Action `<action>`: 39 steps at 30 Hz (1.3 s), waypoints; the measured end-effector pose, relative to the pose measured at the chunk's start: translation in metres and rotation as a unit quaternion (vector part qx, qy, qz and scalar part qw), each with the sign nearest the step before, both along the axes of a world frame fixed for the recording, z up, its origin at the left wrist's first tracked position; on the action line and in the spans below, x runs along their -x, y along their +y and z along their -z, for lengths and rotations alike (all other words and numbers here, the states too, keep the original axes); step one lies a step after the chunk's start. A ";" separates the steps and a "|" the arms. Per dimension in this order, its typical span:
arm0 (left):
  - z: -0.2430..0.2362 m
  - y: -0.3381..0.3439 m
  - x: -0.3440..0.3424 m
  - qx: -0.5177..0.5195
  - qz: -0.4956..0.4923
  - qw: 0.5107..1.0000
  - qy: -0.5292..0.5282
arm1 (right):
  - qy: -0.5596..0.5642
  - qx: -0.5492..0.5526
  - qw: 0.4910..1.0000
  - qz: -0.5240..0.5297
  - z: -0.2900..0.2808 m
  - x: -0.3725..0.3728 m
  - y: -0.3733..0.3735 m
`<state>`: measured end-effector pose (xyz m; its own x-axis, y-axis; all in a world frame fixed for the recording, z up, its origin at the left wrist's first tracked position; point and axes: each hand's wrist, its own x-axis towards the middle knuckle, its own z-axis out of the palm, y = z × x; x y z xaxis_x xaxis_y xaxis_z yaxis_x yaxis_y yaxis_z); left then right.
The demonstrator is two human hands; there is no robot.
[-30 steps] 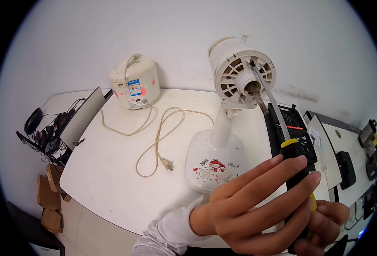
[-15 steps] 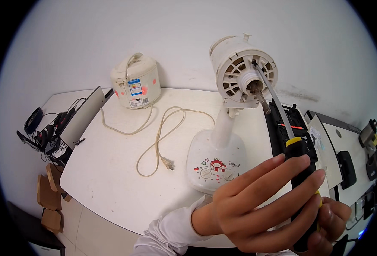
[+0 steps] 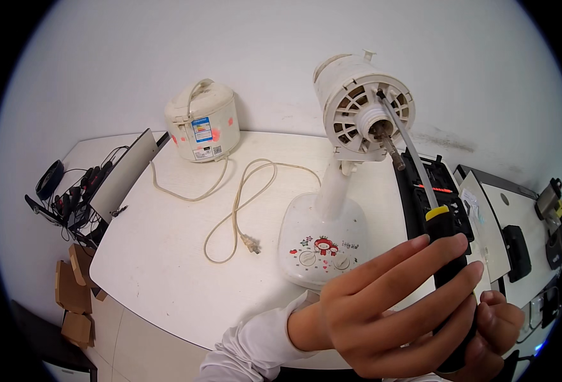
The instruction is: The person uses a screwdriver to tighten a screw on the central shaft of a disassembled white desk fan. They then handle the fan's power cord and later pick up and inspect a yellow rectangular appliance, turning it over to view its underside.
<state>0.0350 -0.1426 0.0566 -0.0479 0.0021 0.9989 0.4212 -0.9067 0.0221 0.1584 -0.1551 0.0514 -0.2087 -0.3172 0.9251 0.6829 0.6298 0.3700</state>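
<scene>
A white table fan with its grille and blades off stands on the table, its motor housing (image 3: 367,102) facing me and a bare metal shaft (image 3: 393,156) sticking out of its centre. The tip of a long screwdriver (image 3: 414,156) meets the upper right of the housing's slotted front; a screw there is too small to make out. My left hand (image 3: 383,305) is closed round the black and yellow handle from the left. Lower down, my right hand (image 3: 498,328) grips the handle's rear end with curled fingers, partly hidden behind it. The fan base (image 3: 322,235) carries two knobs.
A white rice cooker (image 3: 201,124) sits at the back left, with its cord trailing on the table. The fan's cord and plug (image 3: 251,244) lie left of the base. Right of the fan is an open black tool case (image 3: 414,204). Cardboard boxes (image 3: 74,286) stand on the floor at left.
The screwdriver handle has turned slightly, and its lower yellow stripe no longer shows. The fingers of both hands have shifted a little on it. The fan has barely moved.
</scene>
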 end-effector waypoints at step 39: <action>-0.010 -0.024 -0.001 0.064 -0.142 0.987 0.047 | -0.047 0.274 0.960 0.020 -0.002 -0.041 -0.038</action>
<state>0.0365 -0.1662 0.0668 0.0274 0.1274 0.9915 0.6638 -0.7439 0.0773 0.1999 -0.1926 0.0536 -0.3019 0.2211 0.9273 0.6904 0.7215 0.0527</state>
